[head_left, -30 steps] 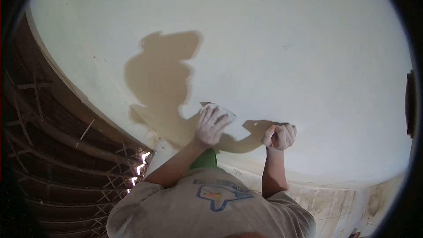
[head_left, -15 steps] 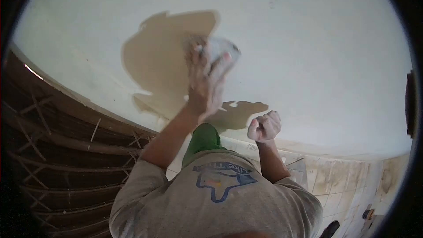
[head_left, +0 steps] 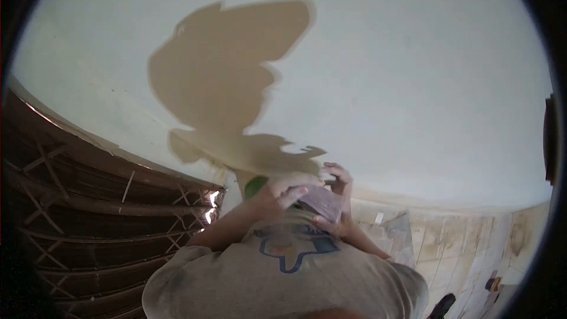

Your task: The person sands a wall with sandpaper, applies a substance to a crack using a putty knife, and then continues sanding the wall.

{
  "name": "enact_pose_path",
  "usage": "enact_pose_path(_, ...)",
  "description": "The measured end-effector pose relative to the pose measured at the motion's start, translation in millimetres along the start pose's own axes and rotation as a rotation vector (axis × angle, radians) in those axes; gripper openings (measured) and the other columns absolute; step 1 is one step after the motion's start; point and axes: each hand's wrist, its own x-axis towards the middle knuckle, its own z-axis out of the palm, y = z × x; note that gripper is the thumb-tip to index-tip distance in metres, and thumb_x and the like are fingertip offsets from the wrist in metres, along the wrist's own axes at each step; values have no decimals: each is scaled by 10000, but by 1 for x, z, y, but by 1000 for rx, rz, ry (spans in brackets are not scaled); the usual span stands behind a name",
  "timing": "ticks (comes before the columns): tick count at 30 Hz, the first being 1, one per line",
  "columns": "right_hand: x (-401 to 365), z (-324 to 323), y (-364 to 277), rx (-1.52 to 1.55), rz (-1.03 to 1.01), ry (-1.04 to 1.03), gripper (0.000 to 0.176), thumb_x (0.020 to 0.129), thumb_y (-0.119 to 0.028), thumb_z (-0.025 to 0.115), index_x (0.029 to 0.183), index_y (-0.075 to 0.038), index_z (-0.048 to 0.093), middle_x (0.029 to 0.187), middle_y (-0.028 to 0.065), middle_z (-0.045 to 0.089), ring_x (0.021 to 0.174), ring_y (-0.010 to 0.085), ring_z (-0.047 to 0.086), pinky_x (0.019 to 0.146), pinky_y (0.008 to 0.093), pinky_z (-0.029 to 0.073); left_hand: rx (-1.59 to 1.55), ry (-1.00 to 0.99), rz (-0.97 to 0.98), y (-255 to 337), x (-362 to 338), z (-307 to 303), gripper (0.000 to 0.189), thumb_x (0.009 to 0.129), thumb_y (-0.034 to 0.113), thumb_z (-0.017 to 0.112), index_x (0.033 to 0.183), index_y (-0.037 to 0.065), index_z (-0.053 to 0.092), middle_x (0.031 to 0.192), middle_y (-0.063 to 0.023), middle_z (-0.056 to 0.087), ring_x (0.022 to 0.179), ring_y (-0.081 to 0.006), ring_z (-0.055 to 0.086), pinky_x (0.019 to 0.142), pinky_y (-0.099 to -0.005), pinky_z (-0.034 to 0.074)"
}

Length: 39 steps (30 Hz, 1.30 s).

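Observation:
In front of my chest is a purplish-grey sheet of sandpaper [head_left: 322, 202], bent and held off the wall. My left hand [head_left: 280, 194] is closed on its left end, the thumb lying across the face. My right hand [head_left: 342, 198] is at its right end, with the thumb at the lower edge and fingers curled on the far side. Both hands look dusted with pale powder. Beyond them rises the white wall [head_left: 384, 83], with the shadow of my head and arms on it.
To the left stands a dark folding metal gate [head_left: 106, 201] with crossed bars. Stained pale tiles [head_left: 440, 242] lie at lower right, with a grey flat piece [head_left: 398, 230] on them. A small dark and yellow object [head_left: 492, 284] is farther right.
My left hand has come down off the wall to my chest with the sandpaper. My right hand, a fist before, has moved left and opened around the sheet's other end.

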Motion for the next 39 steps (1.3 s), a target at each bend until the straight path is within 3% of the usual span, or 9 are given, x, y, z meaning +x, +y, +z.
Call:
enact_pose_path(4,25,53,-28,452,130,155,902,875,-369,767,1521,-40,230,1497,212,357,1336,332,474,1062,464,421,137,146,240,9,8,-19,277,985,28,561,1245,-19,643,1206,-182,697,1169,-201,644,973,-338,506)
enact_pose_path(6,12,62,14,-229,-169,273,700,1013,-279,567,1509,73,222,1489,250,385,1292,364,515,1104,544,392,63,212,231,0,-5,-40,337,973,16,582,1309,-9,597,1218,-159,675,1123,-192,647,904,-319,516)
enact_pose_path(12,59,54,31,-407,-789,719,489,1072,-258,423,1392,111,394,1435,290,460,1363,386,439,1178,520,280,-155,447,270,-1,-32,-123,396,982,56,613,1353,-50,522,1227,-153,618,1056,-202,652,873,-316,520)
enact_pose_path(15,150,58,-24,-551,-741,927,407,1042,-170,475,1342,104,490,1352,266,561,1222,324,586,1010,416,467,-318,528,279,-21,-81,-170,316,997,82,568,1295,-24,557,1180,-140,640,1028,-199,662,840,-318,522)
enact_pose_path(20,246,187,-86,-1508,-678,262,576,820,101,610,1388,20,563,1473,209,536,1427,366,451,1180,473,342,-357,778,-41,-55,-159,-223,241,1000,127,516,1182,-6,600,1059,-111,675,899,-195,685,798,-326,524)
enact_pose_path(26,208,260,63,-1552,-527,-227,584,935,-119,565,1510,-131,463,1606,73,397,1484,251,377,1179,464,339,-326,628,-255,-80,-247,-278,184,1018,136,518,1117,20,621,1022,-84,687,854,-162,684,778,-304,520)
enact_pose_path(30,248,290,0,-1692,-578,-508,612,969,-257,551,1555,-178,392,1635,30,348,1504,211,333,1194,450,327,-362,616,-244,-87,-281,-306,212,1032,166,516,1125,14,630,1015,-86,689,854,-151,669,786,-304,514)
enact_pose_path(37,360,349,-117,-1747,-911,9,653,957,-283,564,1569,-173,365,1642,48,331,1513,254,311,1229,464,255,-285,655,120,-8,-252,-311,273,975,206,543,1100,-18,635,967,-115,686,895,-193,650,866,-339,486)
enact_pose_path(39,353,359,-88,-1656,-833,-186,623,969,-252,525,1565,-162,369,1638,68,333,1504,266,325,1226,450,268,-369,660,95,-15,-259,-307,291,964,221,534,1084,-22,637,952,-127,687,878,-213,656,850,-358,501)
